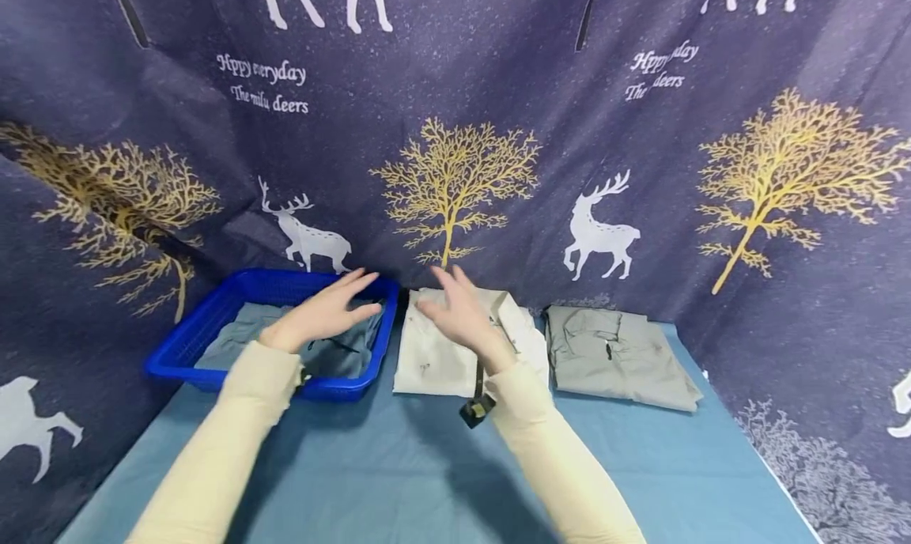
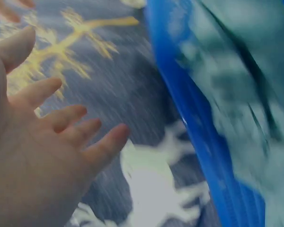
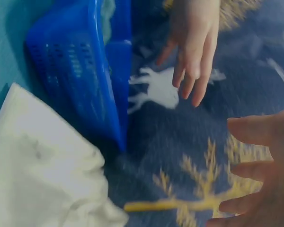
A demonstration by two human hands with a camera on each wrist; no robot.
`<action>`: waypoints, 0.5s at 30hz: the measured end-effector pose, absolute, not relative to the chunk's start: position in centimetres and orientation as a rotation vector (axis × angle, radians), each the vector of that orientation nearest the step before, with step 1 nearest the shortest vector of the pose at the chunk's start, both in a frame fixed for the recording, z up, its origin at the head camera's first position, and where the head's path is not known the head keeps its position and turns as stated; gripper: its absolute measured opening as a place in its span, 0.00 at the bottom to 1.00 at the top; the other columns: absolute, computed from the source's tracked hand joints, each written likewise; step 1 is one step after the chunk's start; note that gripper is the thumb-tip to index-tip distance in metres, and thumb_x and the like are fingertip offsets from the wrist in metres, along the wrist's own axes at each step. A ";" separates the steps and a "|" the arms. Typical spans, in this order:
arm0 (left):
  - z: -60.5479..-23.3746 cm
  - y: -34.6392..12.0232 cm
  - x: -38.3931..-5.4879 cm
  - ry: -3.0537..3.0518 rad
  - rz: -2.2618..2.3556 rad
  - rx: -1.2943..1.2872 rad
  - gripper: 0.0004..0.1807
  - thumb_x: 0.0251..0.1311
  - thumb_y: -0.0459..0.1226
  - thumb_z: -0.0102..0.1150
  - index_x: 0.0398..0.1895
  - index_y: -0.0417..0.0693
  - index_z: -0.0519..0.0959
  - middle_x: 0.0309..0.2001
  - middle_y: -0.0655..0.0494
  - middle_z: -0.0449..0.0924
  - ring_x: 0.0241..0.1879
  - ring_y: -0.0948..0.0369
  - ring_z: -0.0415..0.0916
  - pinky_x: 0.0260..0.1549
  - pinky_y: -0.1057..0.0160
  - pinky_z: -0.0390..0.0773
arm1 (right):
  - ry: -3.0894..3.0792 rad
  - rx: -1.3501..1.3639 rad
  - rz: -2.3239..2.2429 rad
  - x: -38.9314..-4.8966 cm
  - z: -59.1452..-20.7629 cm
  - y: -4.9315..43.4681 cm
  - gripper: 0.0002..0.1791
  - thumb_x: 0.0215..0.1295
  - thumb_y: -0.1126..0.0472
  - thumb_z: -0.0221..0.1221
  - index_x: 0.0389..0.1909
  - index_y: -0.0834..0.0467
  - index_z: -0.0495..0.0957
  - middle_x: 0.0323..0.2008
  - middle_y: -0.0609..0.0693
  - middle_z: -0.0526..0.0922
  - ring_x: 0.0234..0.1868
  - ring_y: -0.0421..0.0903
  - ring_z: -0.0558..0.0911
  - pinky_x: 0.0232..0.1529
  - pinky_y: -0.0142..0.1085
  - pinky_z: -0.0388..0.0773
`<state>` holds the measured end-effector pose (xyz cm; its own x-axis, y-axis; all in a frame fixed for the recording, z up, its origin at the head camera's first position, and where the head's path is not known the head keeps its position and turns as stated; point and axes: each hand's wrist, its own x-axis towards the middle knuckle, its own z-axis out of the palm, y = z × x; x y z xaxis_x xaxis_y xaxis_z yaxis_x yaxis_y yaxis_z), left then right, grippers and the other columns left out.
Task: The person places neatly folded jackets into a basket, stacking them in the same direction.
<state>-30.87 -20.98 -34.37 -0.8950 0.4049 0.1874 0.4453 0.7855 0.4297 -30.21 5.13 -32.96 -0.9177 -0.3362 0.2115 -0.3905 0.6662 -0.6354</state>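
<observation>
My left hand point(image 1: 326, 315) hovers above the blue plastic basket point(image 1: 165, 360), fingers extended and nothing held. In the basket lies a grey-blue folded garment point(image 1: 249, 323) with a dark cord or strap on it. Over the white folded garment point(image 1: 434, 366) my right hand point(image 1: 461, 311) is raised, its fingers spread and holding nothing. Both palms roughly face each other across a gap. The left wrist view shows the left hand point(image 2: 42, 142) with straight, parted fingers beside the basket; in the right wrist view the right hand's fingers point(image 3: 251, 172) are likewise apart.
A grey folded garment point(image 1: 619, 358) lies on the right part of the table. The table has a blue cloth point(image 1: 370, 465) over it. Behind hangs a dark curtain point(image 1: 498, 77) printed with deer and golden trees.
</observation>
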 end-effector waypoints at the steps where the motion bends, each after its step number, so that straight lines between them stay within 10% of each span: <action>1: -34.5 -19.9 -30.9 -2.876 -0.753 -0.709 0.38 0.71 0.52 0.51 0.77 0.43 0.54 0.75 0.34 0.45 0.72 0.38 0.45 0.67 0.39 0.52 | -2.783 0.582 1.108 -30.2 -33.3 6.1 0.37 0.70 0.48 0.57 0.75 0.52 0.57 0.76 0.63 0.46 0.75 0.60 0.49 0.68 0.58 0.53; 15: -37.3 -11.1 -30.7 -2.846 -1.054 -0.786 0.36 0.73 0.46 0.49 0.77 0.41 0.52 0.76 0.40 0.46 0.74 0.45 0.44 0.69 0.44 0.51 | -2.647 0.295 1.281 -30.8 -37.4 15.2 0.36 0.71 0.52 0.56 0.76 0.54 0.56 0.74 0.62 0.54 0.74 0.60 0.52 0.68 0.59 0.52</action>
